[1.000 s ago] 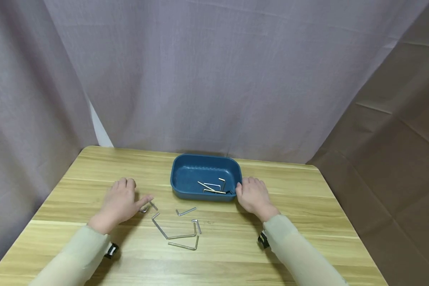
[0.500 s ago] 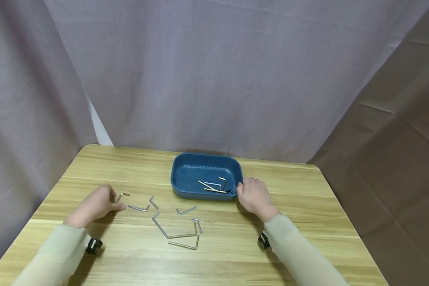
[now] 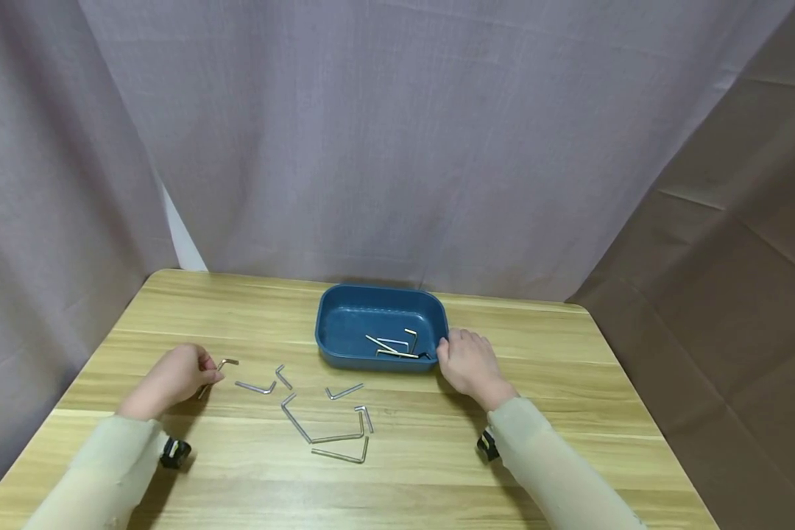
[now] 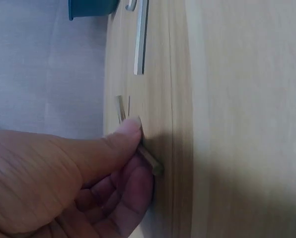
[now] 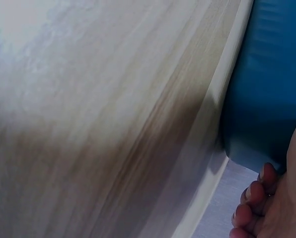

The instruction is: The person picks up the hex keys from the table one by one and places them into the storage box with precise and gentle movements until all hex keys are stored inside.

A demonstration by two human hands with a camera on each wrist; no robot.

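- Hex key (image 3: 217, 368), head view: it lies at the left of the bench (image 3: 437, 456), its long arm slanting from lower left to upper right and its short bent end pointing right. The left hand (image 3: 172, 377) pinches the long arm between thumb and curled fingers.
- The blue tray (image 3: 344, 324) stands at the back middle of the bench with a few hex keys (image 3: 394, 346) lying crossed in its right half.
- Loose keys (image 3: 327, 423) lie scattered on the bench between the hands, in front of the tray.
- The right hand (image 3: 469, 362) rests against the tray's right front corner, fingers loosely bent on its outer wall, forearm angled in from the lower right.
- Left wrist view: thumb and fingers of the left hand (image 4: 83, 183) clamp the hex key (image 4: 149, 159), whose end sticks out towards the bench (image 4: 237, 124); another key (image 4: 140, 42) lies farther on, near a tray corner (image 4: 91, 7).
- Right wrist view: the fingertips (image 5: 259, 191) of the right hand touch the blue tray (image 5: 267, 89) wall just above the bench (image 5: 88, 124).
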